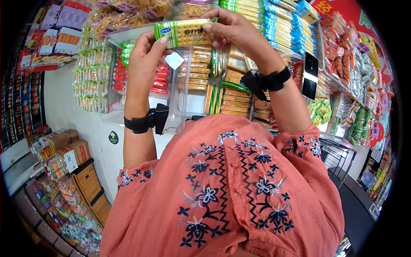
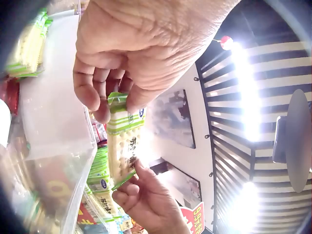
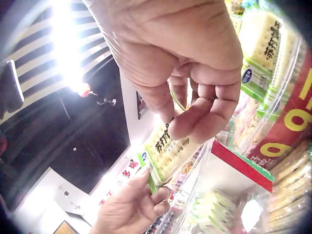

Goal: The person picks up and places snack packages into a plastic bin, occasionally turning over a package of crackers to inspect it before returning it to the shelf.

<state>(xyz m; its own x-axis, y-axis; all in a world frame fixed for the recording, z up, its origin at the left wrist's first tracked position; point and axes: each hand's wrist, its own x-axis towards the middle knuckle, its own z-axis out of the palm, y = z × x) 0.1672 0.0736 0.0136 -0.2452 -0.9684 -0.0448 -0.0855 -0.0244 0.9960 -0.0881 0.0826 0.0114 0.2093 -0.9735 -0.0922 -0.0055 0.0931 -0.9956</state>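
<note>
A green-and-clear packet of soda crackers [image 1: 182,33] is stretched between both hands above the snack bins. My left hand [image 1: 147,55] pinches its left end, thumb on the front and fingers behind. At the other end, my right hand [image 1: 235,32] pinches the wrapper between thumb and fingers. In the left wrist view the packet [image 2: 124,139] hangs between the two hands, with dark lettering on its face. The right wrist view shows the same packet [image 3: 168,151], its right end partly hidden by the right hand's fingers.
Clear bins hold red packets [image 1: 159,79], tan cracker packs [image 1: 195,66] and green-wrapped cracker packs [image 1: 244,10]. A phone [image 1: 310,76] lies at the right among the bins. Stacked boxes [image 1: 70,150] stand at the lower left, and a black metal rack [image 1: 338,158] at the right.
</note>
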